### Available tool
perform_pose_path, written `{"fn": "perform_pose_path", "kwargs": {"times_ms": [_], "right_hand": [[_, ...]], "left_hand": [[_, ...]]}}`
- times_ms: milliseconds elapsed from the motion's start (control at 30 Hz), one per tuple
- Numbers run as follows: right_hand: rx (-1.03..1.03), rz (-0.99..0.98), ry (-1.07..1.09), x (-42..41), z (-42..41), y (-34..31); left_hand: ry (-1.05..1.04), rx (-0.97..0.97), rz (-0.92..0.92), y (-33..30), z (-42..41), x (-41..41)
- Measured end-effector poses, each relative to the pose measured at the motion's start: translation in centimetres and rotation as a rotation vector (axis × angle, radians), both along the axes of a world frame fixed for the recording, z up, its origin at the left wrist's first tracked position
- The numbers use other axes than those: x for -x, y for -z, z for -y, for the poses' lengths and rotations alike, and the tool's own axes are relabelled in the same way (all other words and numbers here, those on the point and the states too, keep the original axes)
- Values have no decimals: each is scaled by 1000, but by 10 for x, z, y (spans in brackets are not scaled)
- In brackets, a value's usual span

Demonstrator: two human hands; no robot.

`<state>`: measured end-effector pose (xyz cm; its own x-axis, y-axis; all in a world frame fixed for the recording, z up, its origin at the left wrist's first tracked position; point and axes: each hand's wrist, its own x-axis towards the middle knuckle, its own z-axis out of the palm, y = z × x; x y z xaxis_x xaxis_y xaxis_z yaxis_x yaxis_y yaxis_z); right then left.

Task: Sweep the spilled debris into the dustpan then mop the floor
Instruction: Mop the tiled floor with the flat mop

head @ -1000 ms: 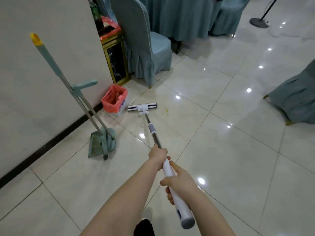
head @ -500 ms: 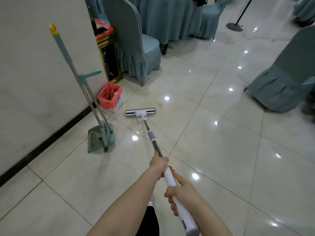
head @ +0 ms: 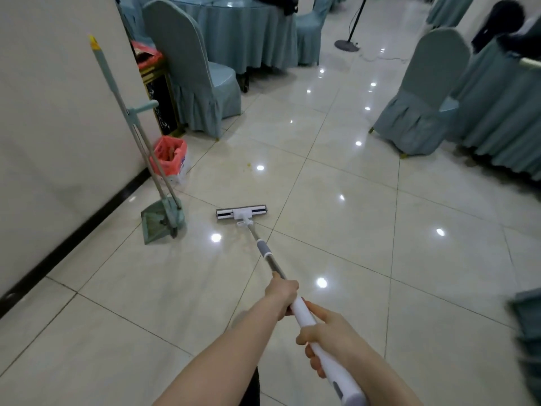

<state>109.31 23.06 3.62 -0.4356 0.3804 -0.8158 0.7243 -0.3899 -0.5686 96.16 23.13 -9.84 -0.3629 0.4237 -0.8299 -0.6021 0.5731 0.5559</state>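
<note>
Teal dustpan (head: pixel 160 221) beside mop (head: pixel 241 213)

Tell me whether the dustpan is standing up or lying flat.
Standing: the dustpan rests on the floor, its long handle leaning up against the wall.

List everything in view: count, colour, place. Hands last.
mop: 1, white and grey, head flat on the floor, centre
dustpan: 1, teal, standing by the wall, left
broom: 1, teal, yellow-tipped, leaning beside the dustpan
bin: 1, red liner, by the wall
yellowish stain: 1, floor beyond the mop
covered chairs: several, blue-grey, around the tables
stand: 1, dark, far floor
left hand: 1, grips the mop handle, forward
right hand: 1, grips it behind
</note>
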Motion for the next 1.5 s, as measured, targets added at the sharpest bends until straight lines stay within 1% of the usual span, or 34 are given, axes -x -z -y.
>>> {"fn": "perform_pose_path", "kwargs": {"times_ms": [100, 200, 467, 667, 967, 1133, 1233, 1300, 1367, 1500], "right_hand": [[-7, 4, -6, 17, 3, 1], [-7, 6, -34, 41, -7, 5], [22, -18, -34, 124, -85, 25], [24, -49, -29, 236, -170, 59], [-8, -18, -91, 441, -314, 60], [-26, 33, -156, 522, -367, 80], [-20, 16, -218, 538, -391, 85], [-15, 20, -261, 532, -404, 88], [-8, 38, -301, 515, -412, 89], [13, -29, -422, 458, -429, 92]], "left_hand": [[-46, -8, -31, -2, 1, 15], [-98, -27, -22, 3, -10, 37], [-83, 0, -80, 19, -86, 123], [-99, 0, -101, 43, -173, 239], [-137, 8, -103, 52, -312, 443], [-139, -24, -52, 61, -358, 523], [-133, -60, -5, 61, -373, 540], [-125, -58, 5, 59, -382, 533], [-125, -35, -4, 60, -386, 512], [-199, -19, -19, 62, -392, 452]]}}
